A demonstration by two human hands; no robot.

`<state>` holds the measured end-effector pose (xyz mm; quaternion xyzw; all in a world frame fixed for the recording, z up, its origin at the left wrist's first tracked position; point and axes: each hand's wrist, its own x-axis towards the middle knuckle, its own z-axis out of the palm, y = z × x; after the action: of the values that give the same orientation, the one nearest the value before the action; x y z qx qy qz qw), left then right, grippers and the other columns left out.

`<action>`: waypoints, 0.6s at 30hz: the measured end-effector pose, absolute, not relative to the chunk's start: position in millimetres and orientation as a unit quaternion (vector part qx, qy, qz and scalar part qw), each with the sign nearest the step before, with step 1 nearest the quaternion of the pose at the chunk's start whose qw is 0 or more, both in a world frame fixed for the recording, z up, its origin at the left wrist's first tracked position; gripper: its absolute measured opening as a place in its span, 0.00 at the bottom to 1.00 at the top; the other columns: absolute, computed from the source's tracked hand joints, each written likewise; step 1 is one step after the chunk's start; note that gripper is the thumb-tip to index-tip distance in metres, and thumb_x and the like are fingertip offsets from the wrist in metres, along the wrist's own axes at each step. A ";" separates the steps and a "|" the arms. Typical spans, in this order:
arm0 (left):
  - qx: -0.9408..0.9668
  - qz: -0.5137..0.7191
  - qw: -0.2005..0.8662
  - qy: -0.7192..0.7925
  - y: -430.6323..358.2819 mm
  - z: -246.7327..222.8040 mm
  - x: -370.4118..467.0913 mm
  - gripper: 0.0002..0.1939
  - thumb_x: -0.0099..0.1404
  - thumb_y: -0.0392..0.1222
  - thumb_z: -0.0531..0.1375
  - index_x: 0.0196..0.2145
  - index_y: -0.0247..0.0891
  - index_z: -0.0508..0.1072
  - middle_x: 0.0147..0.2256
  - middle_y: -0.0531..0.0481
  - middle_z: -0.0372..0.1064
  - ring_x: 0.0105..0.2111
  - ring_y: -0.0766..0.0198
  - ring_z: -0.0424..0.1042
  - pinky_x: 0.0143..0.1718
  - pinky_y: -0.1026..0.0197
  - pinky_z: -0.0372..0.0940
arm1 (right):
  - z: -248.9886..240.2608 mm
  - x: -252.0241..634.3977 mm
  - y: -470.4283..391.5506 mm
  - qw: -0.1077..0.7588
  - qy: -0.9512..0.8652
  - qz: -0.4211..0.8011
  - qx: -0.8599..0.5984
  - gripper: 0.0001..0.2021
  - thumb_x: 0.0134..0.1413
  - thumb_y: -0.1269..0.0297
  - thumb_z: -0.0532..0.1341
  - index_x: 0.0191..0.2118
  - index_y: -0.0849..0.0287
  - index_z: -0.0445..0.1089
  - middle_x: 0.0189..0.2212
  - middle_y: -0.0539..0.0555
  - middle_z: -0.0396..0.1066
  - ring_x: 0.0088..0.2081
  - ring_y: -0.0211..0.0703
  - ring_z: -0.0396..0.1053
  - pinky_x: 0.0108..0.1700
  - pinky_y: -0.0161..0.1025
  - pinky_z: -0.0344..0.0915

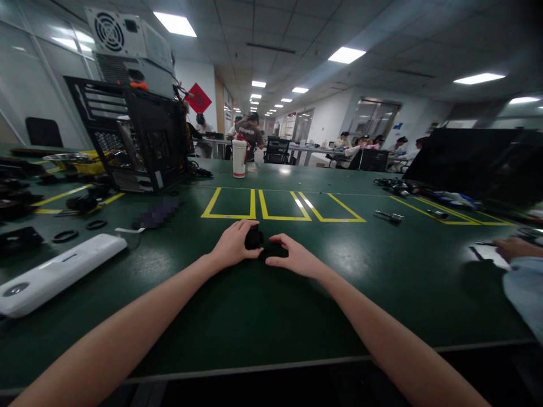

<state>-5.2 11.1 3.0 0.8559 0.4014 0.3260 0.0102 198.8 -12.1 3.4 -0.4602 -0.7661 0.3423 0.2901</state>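
Observation:
Near the middle of the green table, my left hand is closed around a small black, roundish object. Its thumb lies along the near side and the fingers curl over the far side, so its exact kind is hidden. Just to the right, my right hand holds nothing that I can see. Its thumb and fingers are curved and apart, facing the black object with a small gap. A dark patch lies between both hands, perhaps shadow.
Yellow tape outlines lie beyond my hands, with a white cup behind. A black computer case and a long white device stand left. A metal part lies right, near another person's hand and a black monitor.

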 end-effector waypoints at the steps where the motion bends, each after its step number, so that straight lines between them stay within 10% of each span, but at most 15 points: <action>1: 0.850 0.328 0.021 0.411 13.2 2.1 -6.1 0.29 0.50 0.50 0.60 0.48 0.38 0.58 0.44 0.45 0.63 0.45 0.55 0.64 0.45 0.53 0.61 | 6.0 199.5 -14.9 0.273 -0.780 0.338 -0.451 0.31 0.34 0.56 0.65 0.49 0.56 0.60 0.46 0.55 0.61 0.48 0.47 0.60 0.52 0.50 0.55; 18: 0.814 0.306 0.140 0.473 24.4 -10.0 -8.2 0.33 0.52 0.59 0.56 0.49 0.35 0.56 0.44 0.39 0.61 0.44 0.52 0.64 0.40 0.51 0.63 | -2.1 209.7 6.6 0.281 -0.785 0.222 -0.505 0.20 0.41 0.62 0.62 0.43 0.59 0.64 0.40 0.54 0.62 0.43 0.43 0.62 0.48 0.46 0.58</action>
<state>-8.2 24.4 -10.0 0.8143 0.4729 0.3062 0.1397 209.7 6.6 -2.1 -0.5053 -0.7852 0.2219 0.2810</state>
